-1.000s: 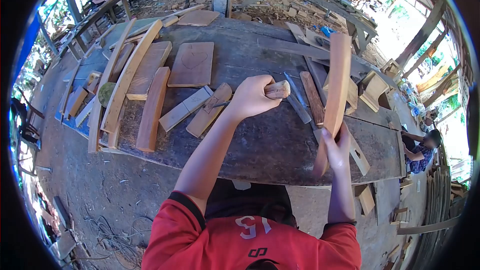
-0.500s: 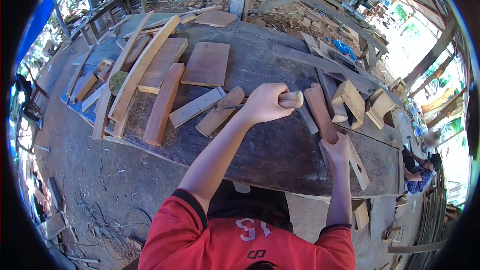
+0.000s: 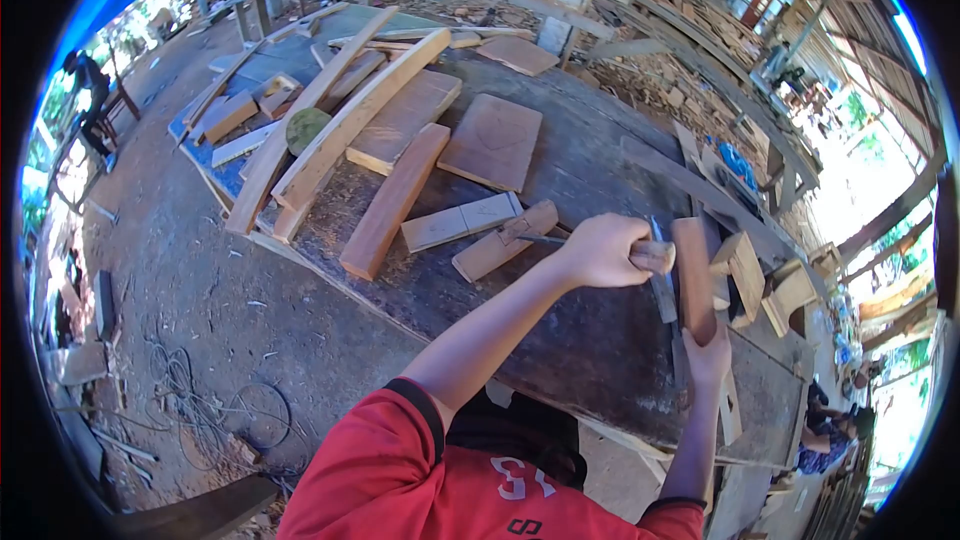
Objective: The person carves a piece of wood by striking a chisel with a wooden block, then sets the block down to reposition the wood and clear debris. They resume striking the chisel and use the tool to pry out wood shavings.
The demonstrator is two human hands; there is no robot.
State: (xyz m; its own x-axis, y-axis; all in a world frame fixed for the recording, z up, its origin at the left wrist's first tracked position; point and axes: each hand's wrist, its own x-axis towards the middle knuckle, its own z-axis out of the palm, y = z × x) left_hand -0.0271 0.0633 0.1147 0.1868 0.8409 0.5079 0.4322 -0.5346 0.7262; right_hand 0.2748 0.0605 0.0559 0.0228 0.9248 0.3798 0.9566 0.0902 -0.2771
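Note:
My left hand (image 3: 606,252) is closed around a round wooden handle (image 3: 653,257), whose blunt end pokes out to the right. The rest of that tool is hidden by my fist. My right hand (image 3: 708,352) grips the near end of a reddish wooden bar (image 3: 693,275), which points away from me over the dark workbench (image 3: 590,360). Between the handle and the bar, a narrow grey strip (image 3: 664,298) shows. Left of my left hand lies a shaped wooden block (image 3: 503,242) with a thin dark rod across it, beside a pale marked board (image 3: 460,221).
A reddish bar (image 3: 395,202), a flat board (image 3: 492,143) and long curved pieces (image 3: 365,120) cover the bench's left side. Angled wooden blocks (image 3: 741,275) stand right of my hands. One person (image 3: 90,105) sits far left, another (image 3: 825,440) at right.
The whole view has turned, so the bench and both hands appear farther right and lower. Both hands keep their hold, on the handle and on the reddish bar.

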